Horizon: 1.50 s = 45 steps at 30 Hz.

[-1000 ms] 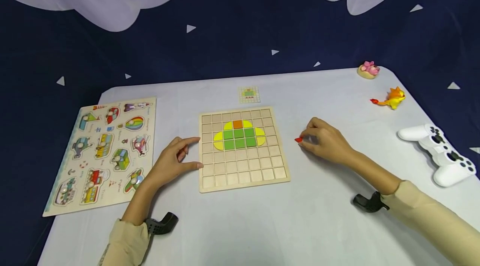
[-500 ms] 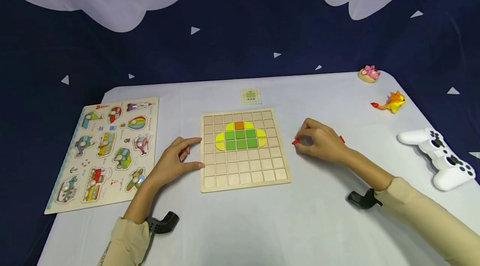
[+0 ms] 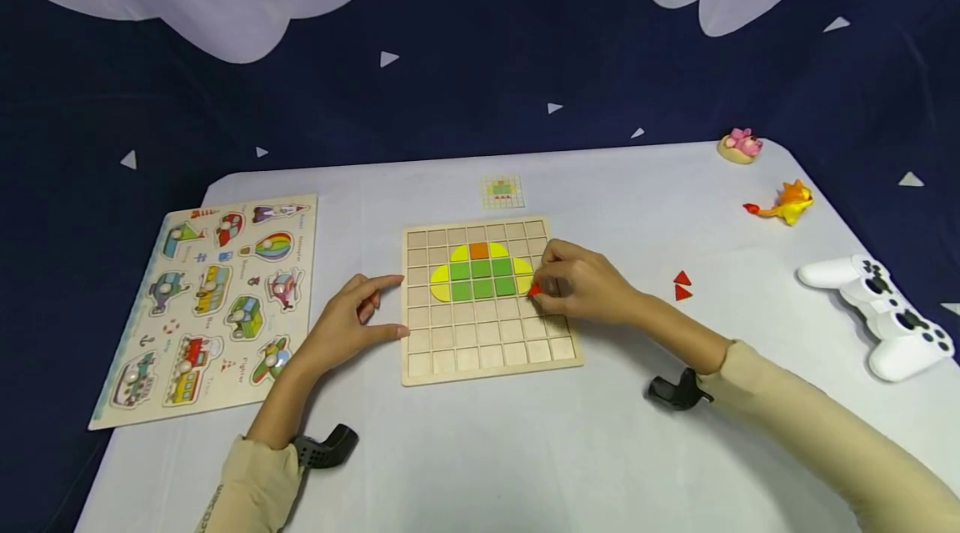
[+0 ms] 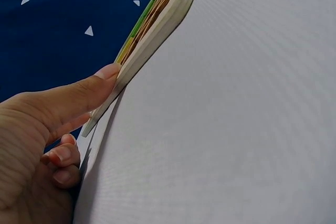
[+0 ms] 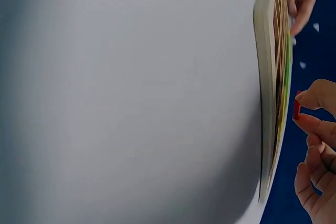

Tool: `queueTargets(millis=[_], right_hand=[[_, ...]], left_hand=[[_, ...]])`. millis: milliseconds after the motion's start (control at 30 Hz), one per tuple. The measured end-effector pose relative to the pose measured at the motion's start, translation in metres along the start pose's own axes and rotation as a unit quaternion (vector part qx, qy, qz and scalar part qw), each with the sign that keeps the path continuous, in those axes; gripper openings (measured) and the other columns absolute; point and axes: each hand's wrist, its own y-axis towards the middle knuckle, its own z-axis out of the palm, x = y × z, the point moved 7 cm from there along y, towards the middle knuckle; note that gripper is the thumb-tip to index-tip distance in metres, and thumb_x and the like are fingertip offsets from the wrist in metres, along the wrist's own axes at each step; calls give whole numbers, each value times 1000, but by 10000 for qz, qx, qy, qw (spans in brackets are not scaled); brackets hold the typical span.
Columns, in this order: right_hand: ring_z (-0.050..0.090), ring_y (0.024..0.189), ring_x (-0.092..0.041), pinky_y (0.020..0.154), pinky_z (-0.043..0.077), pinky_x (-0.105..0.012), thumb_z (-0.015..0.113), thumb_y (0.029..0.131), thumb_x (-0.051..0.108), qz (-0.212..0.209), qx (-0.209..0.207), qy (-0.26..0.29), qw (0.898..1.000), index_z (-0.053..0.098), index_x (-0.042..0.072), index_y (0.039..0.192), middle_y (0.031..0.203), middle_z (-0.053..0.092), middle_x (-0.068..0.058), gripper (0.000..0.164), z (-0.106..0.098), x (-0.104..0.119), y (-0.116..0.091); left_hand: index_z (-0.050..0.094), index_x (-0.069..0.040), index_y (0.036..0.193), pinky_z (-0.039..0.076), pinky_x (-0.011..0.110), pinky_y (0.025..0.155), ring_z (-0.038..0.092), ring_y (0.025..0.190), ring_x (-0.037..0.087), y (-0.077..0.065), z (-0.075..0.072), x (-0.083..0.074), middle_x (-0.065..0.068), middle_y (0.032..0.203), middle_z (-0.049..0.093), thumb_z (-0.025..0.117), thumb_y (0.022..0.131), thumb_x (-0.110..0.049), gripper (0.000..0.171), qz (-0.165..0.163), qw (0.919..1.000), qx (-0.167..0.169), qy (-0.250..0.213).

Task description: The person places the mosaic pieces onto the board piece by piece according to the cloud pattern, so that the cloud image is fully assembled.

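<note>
A wooden grid board [image 3: 488,336] lies at mid-table. Green squares [image 3: 482,269], an orange square [image 3: 478,250] and yellow rounded tiles [image 3: 441,284] form a pattern in its cells. My left hand [image 3: 351,323] touches the board's left edge with extended index finger and thumb; in the left wrist view the thumb [image 4: 86,93] rests on the rim. Over the board's right side, my right hand [image 3: 588,283] pinches a red triangle tile [image 3: 534,290] between thumb and fingers. The right wrist view shows that red tile [image 5: 297,107] edge-on, held above the board.
Two loose red triangles [image 3: 682,293] lie right of the board. A small pattern card [image 3: 502,193] sits behind it. To the left is a vehicle picture puzzle [image 3: 176,349]. A white game controller [image 3: 873,316], an orange-yellow figure [image 3: 791,203] and a pink figure [image 3: 741,147] stand right.
My right hand has moved left with the red triangle, from the tablecloth to over the board's right side. Two red triangles behind it have come into view. My left hand stays at the edge.
</note>
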Motion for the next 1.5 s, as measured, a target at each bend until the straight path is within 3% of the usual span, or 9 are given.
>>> queueTargets(millis=[300,833,1033,1500], right_hand=[[48,75,-8,67,44,-24,78,80,17,-427,325,199,9984,78,8,90,90,55,1,13,25,33,23],[45,75,-5,66,41,-20,73,85,19,-802,641,166,9946,77,10,91,88,54,2,11,47,58,44],[48,75,-7,68,43,-20,73,88,18,-718,746,94,9946,78,10,93,89,55,3,11,53,60,48],[51,73,-8,63,42,-19,73,89,15,-390,992,513,9930,79,7,101,85,57,4,15,57,58,45]], left_hand=[[57,-11,139,33,29,70,38,76,16,1,0,0,3,86,39,88,75,-24,72,-79,10000,17,37],[57,-11,138,33,28,69,38,76,16,1,0,1,3,86,39,88,75,-23,72,-107,9999,11,-2],[58,-11,138,33,28,69,38,77,16,0,-1,0,3,87,40,88,75,-24,71,-83,10000,10,9],[58,-11,138,33,28,69,37,75,16,0,-1,-1,3,85,39,88,75,-24,71,-58,9999,-9,97]])
